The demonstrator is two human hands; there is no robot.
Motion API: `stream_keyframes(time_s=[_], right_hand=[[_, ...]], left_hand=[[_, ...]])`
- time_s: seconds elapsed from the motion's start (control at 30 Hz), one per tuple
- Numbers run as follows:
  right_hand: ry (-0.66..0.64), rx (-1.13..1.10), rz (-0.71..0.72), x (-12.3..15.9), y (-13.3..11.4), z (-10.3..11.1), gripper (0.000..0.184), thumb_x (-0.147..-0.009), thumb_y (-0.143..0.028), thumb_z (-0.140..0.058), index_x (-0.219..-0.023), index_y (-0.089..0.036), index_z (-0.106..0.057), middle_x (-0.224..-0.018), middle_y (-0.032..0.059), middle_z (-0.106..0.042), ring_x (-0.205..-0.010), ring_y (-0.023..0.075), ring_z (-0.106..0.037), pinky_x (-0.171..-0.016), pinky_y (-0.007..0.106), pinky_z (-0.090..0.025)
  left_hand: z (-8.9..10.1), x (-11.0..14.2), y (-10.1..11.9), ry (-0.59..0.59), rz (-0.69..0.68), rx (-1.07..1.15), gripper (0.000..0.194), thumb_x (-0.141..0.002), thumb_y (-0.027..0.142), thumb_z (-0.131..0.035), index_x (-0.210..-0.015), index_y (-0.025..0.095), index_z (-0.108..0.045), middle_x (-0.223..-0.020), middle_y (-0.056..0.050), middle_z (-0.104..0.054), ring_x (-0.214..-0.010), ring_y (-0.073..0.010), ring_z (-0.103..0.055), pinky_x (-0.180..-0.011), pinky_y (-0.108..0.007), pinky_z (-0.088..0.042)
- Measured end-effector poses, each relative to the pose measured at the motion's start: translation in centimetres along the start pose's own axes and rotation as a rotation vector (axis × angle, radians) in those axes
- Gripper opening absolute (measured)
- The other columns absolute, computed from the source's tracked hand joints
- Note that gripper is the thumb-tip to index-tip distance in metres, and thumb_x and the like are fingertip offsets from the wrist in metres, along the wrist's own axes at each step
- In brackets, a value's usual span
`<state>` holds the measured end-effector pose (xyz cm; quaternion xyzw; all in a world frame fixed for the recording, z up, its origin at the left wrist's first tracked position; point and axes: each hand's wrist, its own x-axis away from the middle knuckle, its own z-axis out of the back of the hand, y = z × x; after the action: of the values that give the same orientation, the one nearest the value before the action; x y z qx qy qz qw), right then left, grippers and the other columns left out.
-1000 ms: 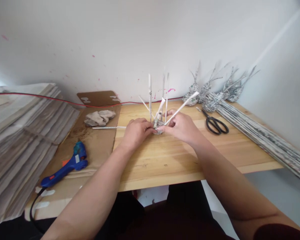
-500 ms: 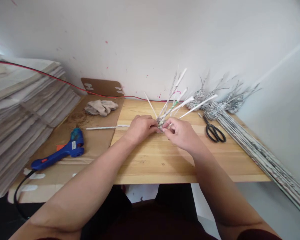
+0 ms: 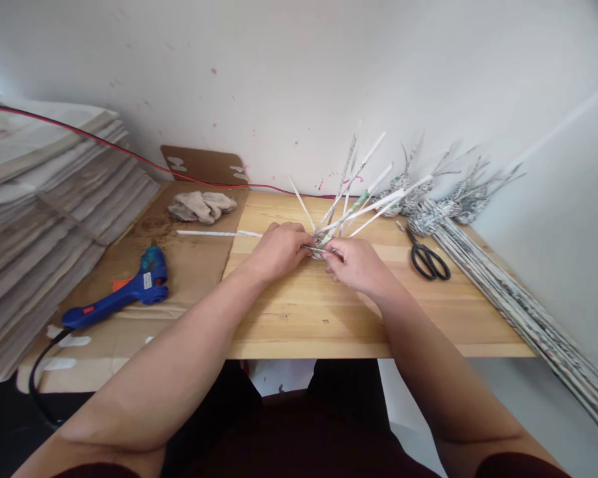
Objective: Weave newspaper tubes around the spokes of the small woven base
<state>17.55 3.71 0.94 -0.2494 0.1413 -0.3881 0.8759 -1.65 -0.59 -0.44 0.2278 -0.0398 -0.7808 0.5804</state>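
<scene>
A small woven piece of rolled paper tubes (image 3: 321,247) rests on the wooden table (image 3: 309,318), with several white tube ends (image 3: 363,192) fanning up and to the right. My left hand (image 3: 279,249) grips the woven base from the left, fingers closed. My right hand (image 3: 356,265) pinches a tube at the base from the right. A loose white tube (image 3: 214,234) lies flat just left of my left hand.
A blue glue gun (image 3: 124,295) lies on brown cardboard (image 3: 189,265) at the left, beside a crumpled cloth (image 3: 202,206). Stacked paper sheets (image 3: 44,219) fill the far left. Black scissors (image 3: 428,259), woven pieces (image 3: 428,206) and a bundle of long paper tubes (image 3: 518,305) sit at the right.
The standing tubes have tipped from upright towards the right. Both hands have stayed closed on the woven base, working the tubes; the view has shifted slightly.
</scene>
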Motion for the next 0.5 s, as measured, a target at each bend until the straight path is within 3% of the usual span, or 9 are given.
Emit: stream_keyframes(time_s=[0.13,0.2,0.3,0.4,0.5], right_hand=[[-0.008,-0.051,-0.014,-0.2,0.1,-0.7,0.018,-0.094,-0.031,-0.059,-0.086,-0.018,-0.069,-0.062,0.0013,-0.068,-0.049,0.013,-0.06,-0.056,0.026,-0.043],[0.002,-0.06,-0.033,-0.4,0.1,-0.9,0.023,-0.095,-0.032,-0.057,-0.083,-0.018,-0.069,-0.062,0.0016,-0.068,-0.047,0.0119,-0.06,-0.055,0.025,-0.045],[0.05,-0.191,-0.11,-0.7,0.4,-0.6,0.023,-0.096,-0.032,-0.057,-0.082,-0.018,-0.069,-0.062,0.0013,-0.068,-0.047,0.0113,-0.061,-0.052,0.024,-0.046],[0.104,-0.414,-0.232,-0.9,0.7,0.0,0.022,-0.094,-0.031,-0.061,-0.078,-0.016,-0.065,-0.064,0.0018,-0.069,-0.046,0.0105,-0.061,-0.047,0.021,-0.047],[0.103,-0.565,-0.297,-1.1,0.8,0.7,0.025,-0.094,-0.028,-0.062,-0.072,-0.015,-0.06,-0.061,0.0015,-0.068,-0.044,0.0088,-0.06,-0.043,0.018,-0.043]], left_hand=[[-0.6,0.0,0.0,0.043,-0.016,-0.002,0.016,-0.088,0.021,-0.063,-0.093,0.022,-0.078,-0.093,-0.007,-0.073,-0.095,-0.0245,-0.065,-0.084,-0.038,-0.043],[-0.5,0.1,0.0,0.128,-0.04,-0.029,0.014,-0.088,0.022,-0.064,-0.093,0.024,-0.077,-0.094,-0.006,-0.073,-0.096,-0.025,-0.063,-0.086,-0.04,-0.042],[0.3,0.4,0.4,0.435,-0.054,-0.068,0.016,-0.086,0.031,-0.069,-0.101,0.027,-0.076,-0.11,-0.007,-0.07,-0.11,-0.0283,-0.058,-0.097,-0.046,-0.037],[1.6,1.0,1.0,0.8,-0.043,-0.06,0.033,-0.084,0.038,-0.071,-0.115,0.028,-0.07,-0.129,-0.009,-0.06,-0.124,-0.0323,-0.049,-0.108,-0.051,-0.03],[2.2,1.2,0.9,1.028,0.025,0.063,0.043,-0.084,0.037,-0.07,-0.125,0.024,-0.061,-0.136,-0.012,-0.052,-0.13,-0.0322,-0.045,-0.109,-0.05,-0.032]])
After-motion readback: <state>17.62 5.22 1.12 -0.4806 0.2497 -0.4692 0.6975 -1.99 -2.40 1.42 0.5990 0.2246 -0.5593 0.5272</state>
